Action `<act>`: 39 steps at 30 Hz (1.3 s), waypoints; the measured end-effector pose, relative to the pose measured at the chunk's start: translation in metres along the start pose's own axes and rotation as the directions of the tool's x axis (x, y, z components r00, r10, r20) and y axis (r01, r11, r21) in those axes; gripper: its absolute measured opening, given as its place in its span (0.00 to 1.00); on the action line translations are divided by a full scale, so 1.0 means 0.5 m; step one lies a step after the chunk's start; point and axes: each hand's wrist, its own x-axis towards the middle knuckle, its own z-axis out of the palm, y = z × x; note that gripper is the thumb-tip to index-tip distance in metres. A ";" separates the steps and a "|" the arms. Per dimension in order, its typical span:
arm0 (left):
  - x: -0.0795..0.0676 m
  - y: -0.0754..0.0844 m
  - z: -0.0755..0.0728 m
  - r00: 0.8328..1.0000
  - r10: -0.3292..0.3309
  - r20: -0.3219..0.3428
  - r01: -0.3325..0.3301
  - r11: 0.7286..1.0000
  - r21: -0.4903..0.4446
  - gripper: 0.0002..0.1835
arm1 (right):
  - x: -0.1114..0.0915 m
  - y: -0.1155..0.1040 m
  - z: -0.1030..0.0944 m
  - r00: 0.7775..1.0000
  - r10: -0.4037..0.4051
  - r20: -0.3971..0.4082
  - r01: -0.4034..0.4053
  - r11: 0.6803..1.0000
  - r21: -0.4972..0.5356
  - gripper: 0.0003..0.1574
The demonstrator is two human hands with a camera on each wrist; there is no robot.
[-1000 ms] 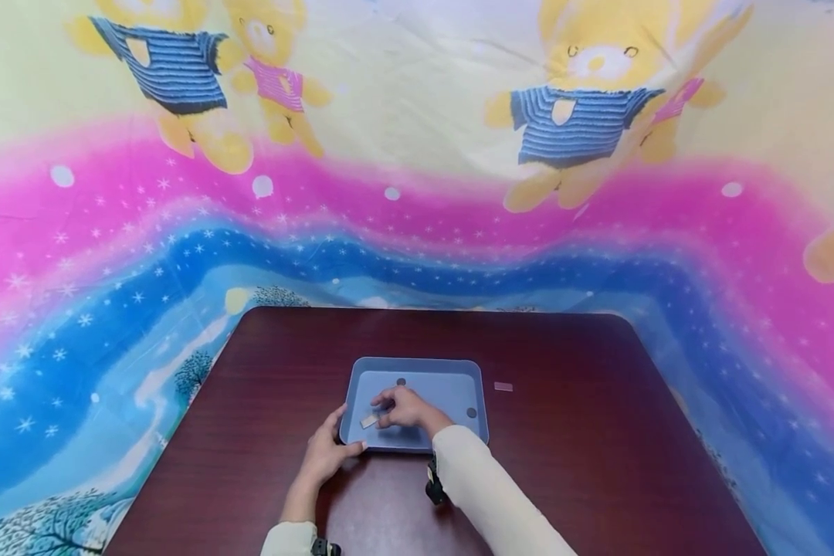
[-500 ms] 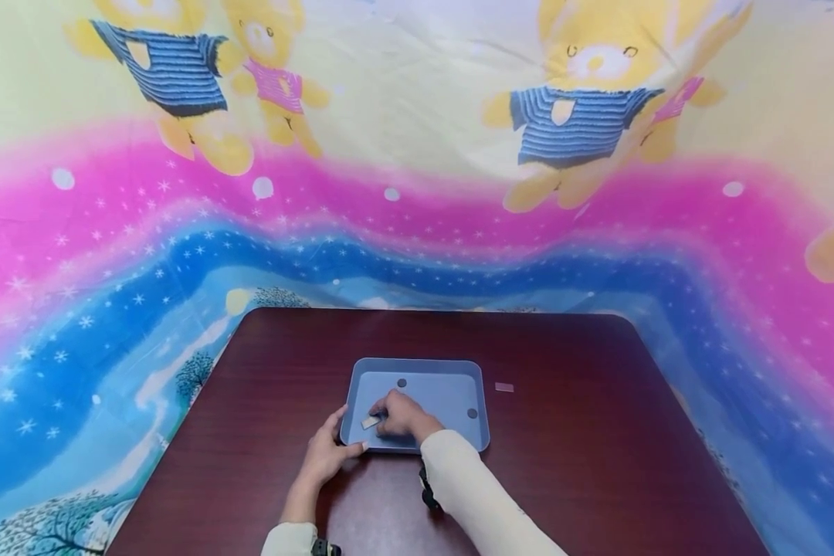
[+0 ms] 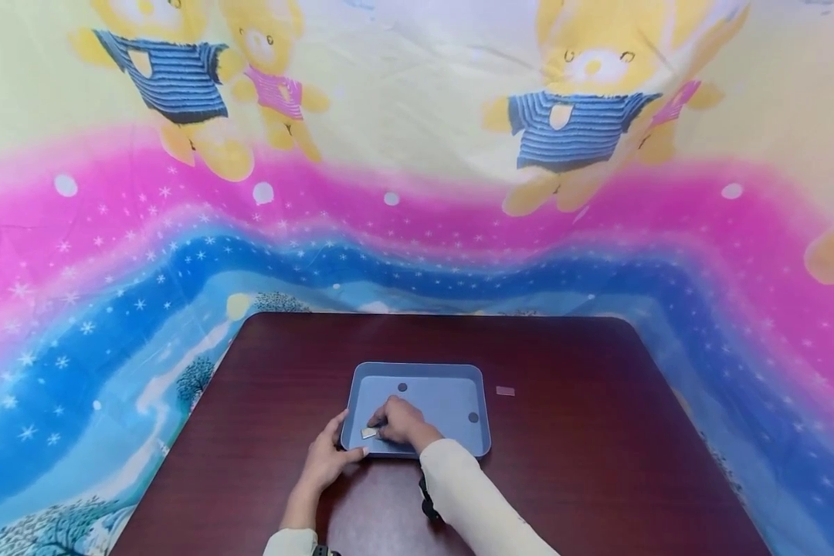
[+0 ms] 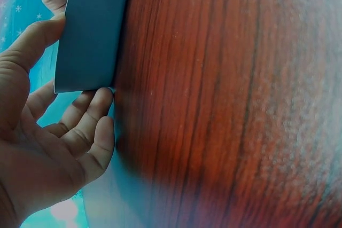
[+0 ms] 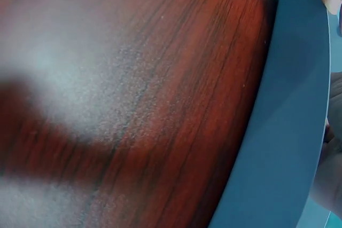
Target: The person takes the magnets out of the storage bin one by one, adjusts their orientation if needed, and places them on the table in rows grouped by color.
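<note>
A shallow blue-grey tray [image 3: 438,398] sits on the table. At its near left corner my left hand [image 3: 325,460] grips it, thumb over the rim and fingers against the outer side; the left wrist view shows the tray wall [image 4: 93,36] between them. Inside the tray, low over the floor at the left, my right hand [image 3: 401,422] pinches the end of a small pale rectangular piece [image 3: 368,433]. In the right wrist view the tray wall [image 5: 283,94] hides most of that hand [image 5: 331,169], and the piece is out of sight.
Two dark round discs lie in the tray, one disc [image 3: 402,387] near the back and another disc [image 3: 473,418] at the right. A small pinkish rectangle [image 3: 505,391] lies on the dark wood table [image 3: 598,448], right of the tray. A printed cloth [image 3: 403,139] hangs behind.
My right hand has closed its fingers on the pale piece and come slightly lower, toward the near left of the tray. The left hand keeps its grip on the corner.
</note>
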 end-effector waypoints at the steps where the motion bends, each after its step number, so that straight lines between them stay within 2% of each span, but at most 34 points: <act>1: 0.000 -0.001 0.000 1.000 -0.003 -0.001 0.003 1.000 0.007 0.44 | 0.000 0.000 0.001 1.000 0.006 -0.005 -0.006 1.000 0.000 0.15; 5: 0.001 -0.001 -0.001 1.000 0.000 -0.004 0.000 1.000 0.013 0.44 | -0.002 0.000 0.003 0.999 0.038 -0.032 -0.038 0.999 -0.009 0.16; 9: 0.001 0.002 -0.006 1.000 -0.003 0.000 0.003 1.000 0.006 0.43 | 0.000 -0.001 0.008 0.998 0.026 -0.059 -0.029 0.998 -0.058 0.12; 17: 0.008 0.005 -0.013 1.000 -0.007 -0.005 0.007 1.000 -0.015 0.43 | 0.012 -0.005 0.008 0.995 -0.077 -0.059 0.067 0.986 -0.149 0.05; 24: 0.007 0.002 -0.006 1.000 -0.011 0.005 0.011 1.000 -0.016 0.44 | 0.005 0.003 0.007 0.997 -0.059 -0.046 0.054 0.993 -0.107 0.18; 28: 0.005 -0.001 -0.003 1.000 -0.003 -0.003 0.003 1.000 -0.012 0.44 | 0.002 0.003 0.008 0.993 -0.113 -0.040 0.105 0.981 -0.162 0.15; 35: 0.002 -0.003 -0.005 1.000 0.010 -0.010 -0.010 1.000 -0.016 0.44 | 0.004 0.000 0.015 0.972 -0.229 -0.048 0.210 0.944 -0.253 0.08; 39: 0.000 -0.001 -0.008 1.000 0.007 -0.005 -0.007 1.000 -0.017 0.44 | 0.004 -0.002 0.018 0.967 -0.249 -0.056 0.226 0.936 -0.269 0.07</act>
